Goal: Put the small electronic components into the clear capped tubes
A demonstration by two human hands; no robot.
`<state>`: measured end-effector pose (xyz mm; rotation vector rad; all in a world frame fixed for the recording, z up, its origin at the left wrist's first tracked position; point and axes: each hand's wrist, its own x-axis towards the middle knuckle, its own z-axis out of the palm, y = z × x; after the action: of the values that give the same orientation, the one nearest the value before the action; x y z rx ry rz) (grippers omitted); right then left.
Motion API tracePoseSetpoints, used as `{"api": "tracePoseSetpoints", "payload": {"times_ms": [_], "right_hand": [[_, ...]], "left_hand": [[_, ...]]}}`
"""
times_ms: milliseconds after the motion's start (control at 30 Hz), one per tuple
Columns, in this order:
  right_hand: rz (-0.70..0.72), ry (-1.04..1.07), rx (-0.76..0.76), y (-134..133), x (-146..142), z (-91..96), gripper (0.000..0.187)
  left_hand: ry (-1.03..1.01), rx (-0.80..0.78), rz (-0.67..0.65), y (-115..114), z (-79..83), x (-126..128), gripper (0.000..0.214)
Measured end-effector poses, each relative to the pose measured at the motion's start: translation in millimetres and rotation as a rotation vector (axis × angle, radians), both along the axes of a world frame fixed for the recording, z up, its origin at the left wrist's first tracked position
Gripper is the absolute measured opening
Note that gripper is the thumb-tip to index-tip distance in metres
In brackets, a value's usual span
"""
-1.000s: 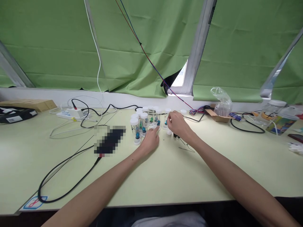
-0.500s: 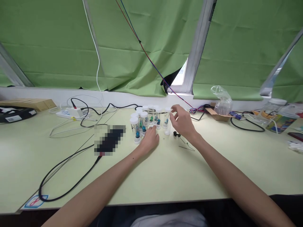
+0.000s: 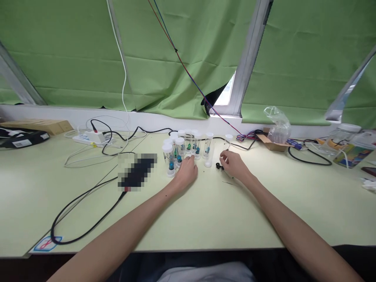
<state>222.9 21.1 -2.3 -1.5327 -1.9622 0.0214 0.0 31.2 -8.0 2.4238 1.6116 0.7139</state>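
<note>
My left hand rests on the table in front of a cluster of clear, white-capped tubes. Its fingers point forward, loosely bent, close to the nearest tubes, and nothing shows in them. Small blue and green pieces sit inside several tubes. One clear tube stands apart on the right of the cluster. My right hand hovers beside a small black part, its fingers curved and apart. Behind it shows another white cap, the part below mostly hidden. A thin wire-like piece lies below the hand.
To the left lie a dark pixelated device with a black cable, and a white power strip. An open cardboard box with a plastic bag and a clear jar stand at the right. Green curtains hang behind.
My right hand has moved down and to the right, away from the separate tube toward the black part. The white cap behind it has come into view. My left hand stays put.
</note>
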Motion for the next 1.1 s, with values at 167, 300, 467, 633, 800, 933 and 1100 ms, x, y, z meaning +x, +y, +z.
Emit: {"api": "tracePoseSetpoints", "payload": {"times_ms": [167,300,467,633,800,933,1100], "right_hand": [[0.003,0.007,-0.025,3,-1,-5.5,0.015],[0.0,-0.008,-0.049,1,-1,-4.9,0.018],[0.026,-0.03,-0.107,0,-2,-6.8,0.023],[0.073,-0.06,-0.181,-1,-4,-8.7,0.032],[0.102,-0.077,-0.207,-2,-5,-8.5,0.027],[0.11,-0.067,-0.205,-2,-6,-8.9,0.022],[0.118,-0.031,-0.181,-1,-5,-12.7,0.016]], "left_hand": [[0.01,0.04,-0.03,-1,-0.7,-1,0.028],[0.035,0.067,-0.046,-6,2.6,-1,0.027],[0.161,0.075,-0.015,-14,8.9,-1,0.025],[0.208,0.055,-0.024,-13,7.5,-2,0.023],[0.145,0.085,-0.051,-14,5.9,-4,0.026],[0.062,0.131,-0.078,-16,5.6,-4,0.028],[-0.054,0.096,-0.189,-22,5.2,-2,0.023]]}}
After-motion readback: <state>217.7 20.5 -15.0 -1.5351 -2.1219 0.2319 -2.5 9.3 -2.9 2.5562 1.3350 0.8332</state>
